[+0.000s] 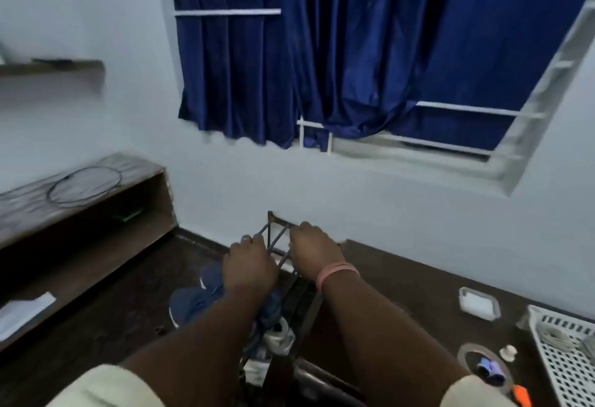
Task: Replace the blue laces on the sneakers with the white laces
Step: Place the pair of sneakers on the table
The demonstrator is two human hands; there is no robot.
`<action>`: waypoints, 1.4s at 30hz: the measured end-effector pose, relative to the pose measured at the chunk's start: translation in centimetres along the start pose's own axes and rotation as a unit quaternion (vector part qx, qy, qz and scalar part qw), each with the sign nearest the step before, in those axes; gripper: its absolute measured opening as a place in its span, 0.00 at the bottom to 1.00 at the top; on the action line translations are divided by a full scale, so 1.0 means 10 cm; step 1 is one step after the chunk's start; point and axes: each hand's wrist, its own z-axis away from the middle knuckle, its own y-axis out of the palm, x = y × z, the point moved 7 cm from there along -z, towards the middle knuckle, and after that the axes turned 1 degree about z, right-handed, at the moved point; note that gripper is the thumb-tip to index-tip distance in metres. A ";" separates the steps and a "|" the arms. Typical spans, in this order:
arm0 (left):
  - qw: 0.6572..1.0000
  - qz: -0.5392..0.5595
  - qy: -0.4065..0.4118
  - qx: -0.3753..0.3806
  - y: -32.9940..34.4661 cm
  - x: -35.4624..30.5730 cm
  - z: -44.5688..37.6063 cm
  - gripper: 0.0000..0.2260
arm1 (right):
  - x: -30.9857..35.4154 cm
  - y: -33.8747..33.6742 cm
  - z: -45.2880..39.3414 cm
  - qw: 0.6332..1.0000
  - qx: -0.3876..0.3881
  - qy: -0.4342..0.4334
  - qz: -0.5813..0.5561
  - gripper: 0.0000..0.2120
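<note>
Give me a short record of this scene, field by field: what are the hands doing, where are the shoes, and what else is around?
left hand: grips a dark rack bar
right hand: grips the rack too; pink band on the wrist
sneakers: blue, on the dark floor, partly behind the left arm
white laces: not visible
window: blue curtain over white bars
right side: white basket, small white case
left side: wooden shelf with a wire hoop

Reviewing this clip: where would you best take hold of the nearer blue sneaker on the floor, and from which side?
Grip the blue sneaker across its upper near the collar, coming down from above. Its sole edge faces left and its toe points away, but the left hand's forearm hides the collar, so this is a guess.
</note>
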 end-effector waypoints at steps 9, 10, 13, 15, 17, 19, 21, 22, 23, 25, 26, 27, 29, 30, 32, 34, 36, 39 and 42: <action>0.971 0.061 -0.093 0.212 1.45 0.84 0.36 0.17 | 0.33 1.72 0.00 0.963 0.264 -0.046 -0.016 0.20; 0.964 0.080 -0.100 0.233 1.55 0.87 0.37 0.17 | 0.33 1.86 -0.02 0.960 0.275 -0.049 -0.008 0.21; 0.955 0.108 -0.106 0.255 1.73 0.91 0.41 0.18 | 0.29 2.13 -0.08 0.957 0.288 -0.039 -0.006 0.21; 0.951 0.128 -0.122 0.255 1.82 0.92 0.43 0.17 | 0.27 2.21 -0.14 0.959 0.281 -0.031 -0.015 0.20; 0.947 0.149 -0.157 0.238 1.87 0.97 0.45 0.15 | 0.23 2.29 -0.21 0.963 0.267 -0.021 -0.021 0.19; 0.948 0.143 -0.174 0.225 1.91 1.02 0.45 0.14 | 0.21 2.40 -0.23 0.960 0.278 -0.008 -0.019 0.18; 0.947 0.136 -0.192 0.217 1.91 1.07 0.45 0.14 | 0.22 2.45 -0.24 0.961 0.274 0.000 -0.026 0.16; 0.948 0.134 -0.197 0.212 1.89 1.08 0.45 0.14 | 0.24 2.42 -0.24 0.965 0.261 0.002 -0.037 0.14; 0.950 0.128 -0.197 0.205 1.88 1.09 0.45 0.12 | 0.27 2.40 -0.24 0.968 0.245 0.003 -0.048 0.13; 0.957 0.113 -0.190 0.187 1.82 1.11 0.47 0.09 | 0.31 2.32 -0.20 0.975 0.212 0.005 -0.063 0.11; 0.960 0.108 -0.186 0.177 1.78 1.11 0.48 0.08 | 0.32 2.26 -0.17 0.978 0.196 0.006 -0.070 0.10; 0.964 0.105 -0.178 0.168 1.74 1.10 0.48 0.07 | 0.33 2.20 -0.14 0.981 0.179 0.006 -0.076 0.09; 0.971 0.095 -0.155 0.155 1.64 1.05 0.47 0.05 | 0.31 2.05 -0.05 0.985 0.148 0.009 -0.085 0.09; 0.975 0.087 -0.139 0.147 1.58 0.99 0.46 0.05 | 0.28 1.95 0.00 0.987 0.133 0.012 -0.088 0.09; 0.982 0.073 -0.111 0.132 1.45 0.86 0.42 0.07 | 0.23 1.74 0.09 0.990 0.107 0.017 -0.088 0.09; 0.985 0.070 -0.086 0.128 1.33 0.68 0.42 0.08 | 0.14 1.51 0.22 0.992 0.094 0.034 -0.081 0.09; 0.990 0.057 -0.045 0.124 1.22 0.45 0.44 0.10 | 0.00 1.28 0.38 0.993 0.081 0.055 -0.065 0.09; 0.992 0.048 0.019 0.118 1.06 0.04 0.56 0.12 | -0.23 1.01 0.66 0.995 0.053 0.078 -0.033 0.09; 0.990 0.054 0.046 0.121 1.03 -0.32 0.69 0.12 | -0.47 0.79 1.00 0.992 0.032 0.118 -0.024 0.09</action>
